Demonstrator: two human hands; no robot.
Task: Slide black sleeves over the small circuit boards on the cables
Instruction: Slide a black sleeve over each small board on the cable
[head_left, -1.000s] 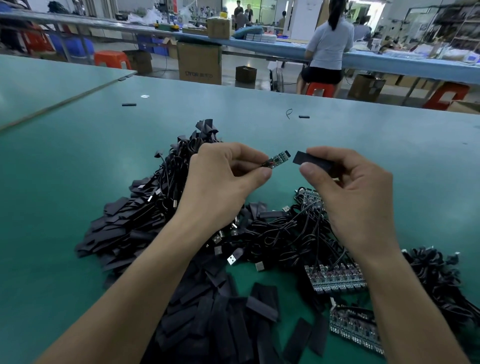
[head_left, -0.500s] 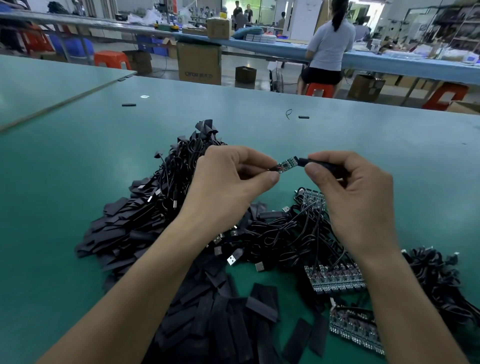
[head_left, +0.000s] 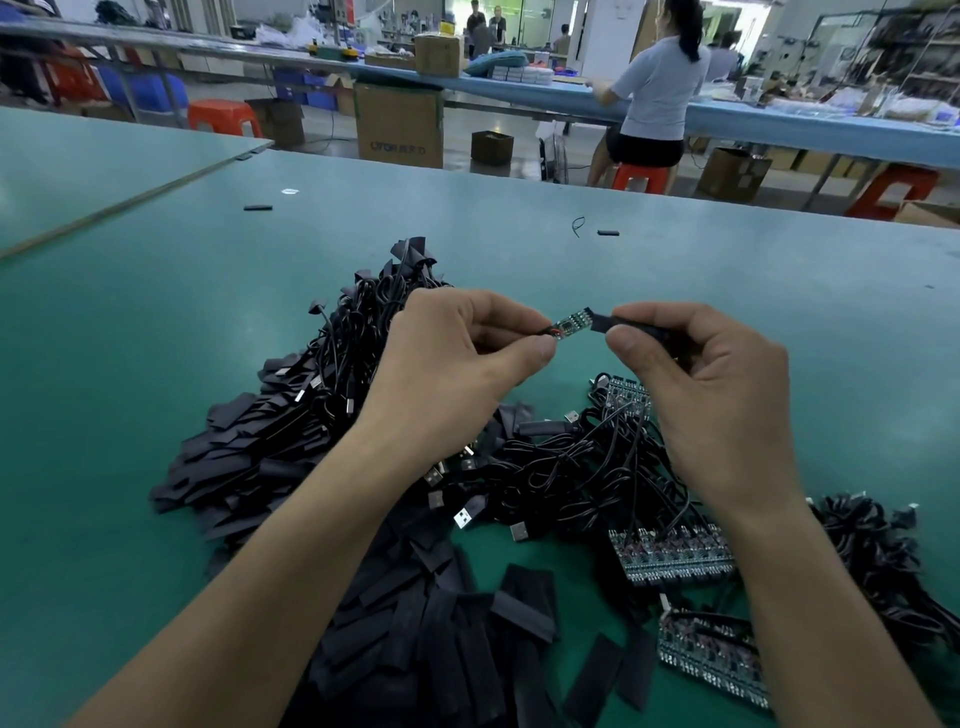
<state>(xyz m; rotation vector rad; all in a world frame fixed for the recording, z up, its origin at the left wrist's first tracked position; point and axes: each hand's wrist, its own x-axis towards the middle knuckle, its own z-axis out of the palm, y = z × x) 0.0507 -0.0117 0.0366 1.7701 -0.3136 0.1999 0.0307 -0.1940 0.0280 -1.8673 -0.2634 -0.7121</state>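
Board: small circuit board (head_left: 571, 326) on its cable end, held above the green desk (head_left: 156, 322) between both hands.
Left hand: left hand (head_left: 457, 364), fingers (head_left: 524, 358) pinching the cable just behind the board.
Right hand: right hand (head_left: 711, 395), fingers pinching a black sleeve (head_left: 601, 324), its mouth touching the board's free end.
Desk: heap of loose sleeves (head_left: 415, 649), tangled black cables (head_left: 561, 478), board panels (head_left: 670, 556) at right.

tabletop (head_left: 156, 374) – smooth green, soft sheen. circuit board (head_left: 572, 322) glossy green, sleeve (head_left: 601, 325) matt black, kinda rubbery. cables (head_left: 561, 480) shiny black plastic, USB plugs (head_left: 464, 518) bright metal – cardboard box (head_left: 400, 124) dull brown.
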